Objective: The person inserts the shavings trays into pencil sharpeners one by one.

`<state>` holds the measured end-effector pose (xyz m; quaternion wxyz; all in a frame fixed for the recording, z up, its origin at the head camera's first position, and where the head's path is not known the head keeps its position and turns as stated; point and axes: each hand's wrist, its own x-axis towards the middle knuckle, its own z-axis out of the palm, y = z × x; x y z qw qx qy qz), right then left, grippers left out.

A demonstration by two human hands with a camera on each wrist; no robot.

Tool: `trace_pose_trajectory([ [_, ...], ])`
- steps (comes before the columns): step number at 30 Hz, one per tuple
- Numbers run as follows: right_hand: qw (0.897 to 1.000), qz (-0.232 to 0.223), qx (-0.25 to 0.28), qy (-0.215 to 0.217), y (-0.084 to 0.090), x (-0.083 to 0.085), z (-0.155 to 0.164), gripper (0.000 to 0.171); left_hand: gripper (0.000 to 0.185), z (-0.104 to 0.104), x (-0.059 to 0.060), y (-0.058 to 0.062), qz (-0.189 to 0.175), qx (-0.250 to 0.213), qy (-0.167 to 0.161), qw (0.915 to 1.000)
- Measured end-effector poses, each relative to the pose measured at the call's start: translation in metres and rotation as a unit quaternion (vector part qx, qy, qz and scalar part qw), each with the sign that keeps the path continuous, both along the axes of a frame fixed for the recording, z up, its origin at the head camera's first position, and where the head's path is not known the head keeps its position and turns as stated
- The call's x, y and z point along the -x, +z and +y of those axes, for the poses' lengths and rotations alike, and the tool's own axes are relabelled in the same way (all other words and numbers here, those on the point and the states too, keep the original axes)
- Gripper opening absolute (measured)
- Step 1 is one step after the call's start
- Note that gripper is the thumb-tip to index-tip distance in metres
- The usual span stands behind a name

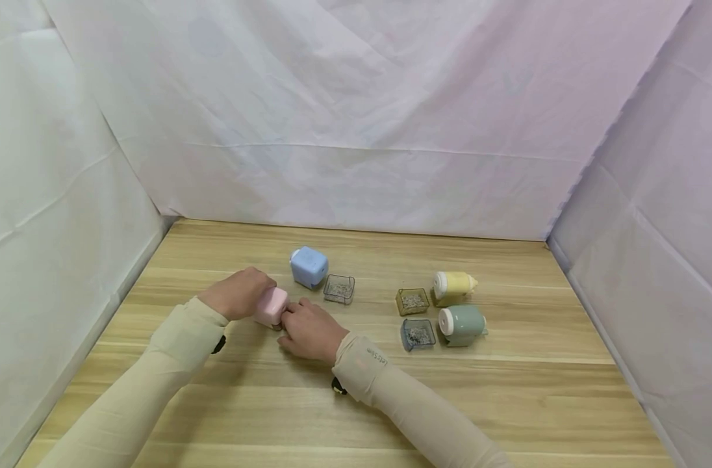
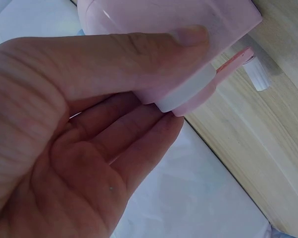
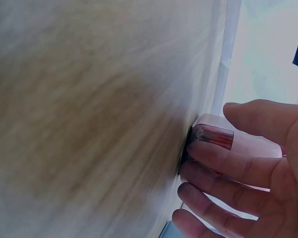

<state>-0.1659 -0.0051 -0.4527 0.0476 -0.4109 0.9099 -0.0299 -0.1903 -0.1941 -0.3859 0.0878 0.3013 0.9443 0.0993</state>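
From the head view, both hands meet on the pink sharpener (image 1: 271,305) at the left of the surface (image 1: 508,390). The left wrist view alone shows its handle (image 2: 235,60); the left hand (image 1: 239,292) holds the body with thumb and fingers curled around. The right wrist view shows the right hand (image 1: 310,330) pinching its drawer (image 3: 213,135). Four sharpeners: pink, blue (image 1: 309,266), yellow (image 1: 453,285), green (image 1: 462,325). Three trays (image 1: 339,288) lie out.

Bare wooden table (image 1: 508,403) lay open in front of and to the right of the hands. Just behind them a blue sharpener (image 1: 309,266) and a small clear tray (image 1: 339,289) blocked the way; cloth walls (image 1: 69,260) closed the sides.
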Motion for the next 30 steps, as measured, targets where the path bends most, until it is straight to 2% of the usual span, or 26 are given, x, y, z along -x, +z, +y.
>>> trace_pose_trajectory([
  [8, 1.000, -0.009, 0.016, 0.006, -0.003, 0.000, 0.006, 0.020, 0.021, 0.002, -0.002, -0.001, 0.007, -0.009, 0.002, 0.9999],
  [15, 0.999, -0.019, 0.047, 0.014, 0.001, -0.003, 0.013, 0.024, 0.020, 0.001, -0.005, 0.001, 0.003, -0.014, 0.007, 0.9999],
  [22, 0.997, -0.036, 0.074, 0.001, 0.005, -0.008, 0.022, 0.028, 0.022, -0.006, -0.009, -0.008, -0.003, -0.045, 0.008, 0.9990],
  [27, 0.996, -0.043, 0.079, -0.011, 0.018, -0.006, 0.033, 0.032, 0.049, -0.007, -0.014, -0.012, -0.010, -0.045, 0.018, 0.9988],
  [30, 0.995, -0.045, 0.084, -0.022, 0.028, -0.002, 0.040, 0.032, 0.064, -0.006, -0.015, -0.011, -0.027, -0.045, 0.034, 0.9981],
])
